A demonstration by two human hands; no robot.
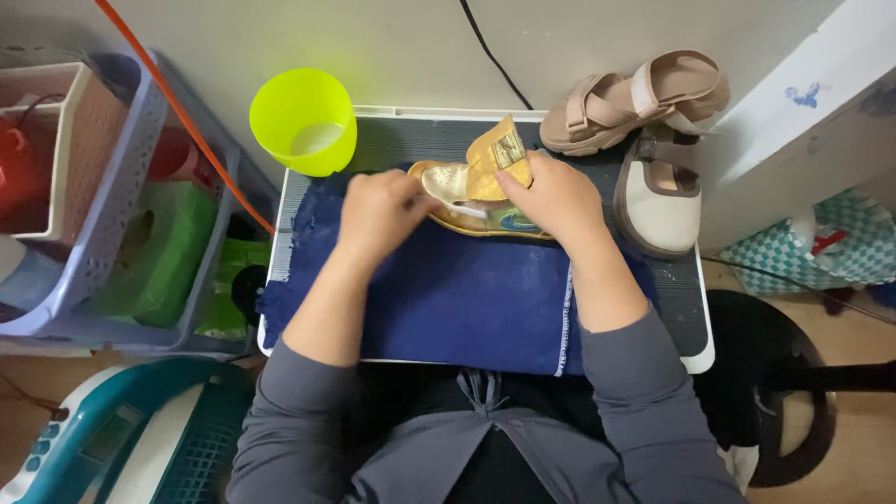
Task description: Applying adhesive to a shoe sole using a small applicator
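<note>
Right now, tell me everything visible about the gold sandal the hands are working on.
The gold sandal looks shiny and metallic, with a pale insole and a wide gold strap standing up at its middle. It lies on its sole on the dark blue cloth covering the small table, toe end towards the left. The right hand grips it by the strap and side, covering its heel end. The left hand holds a white brush against the insole.
</note>
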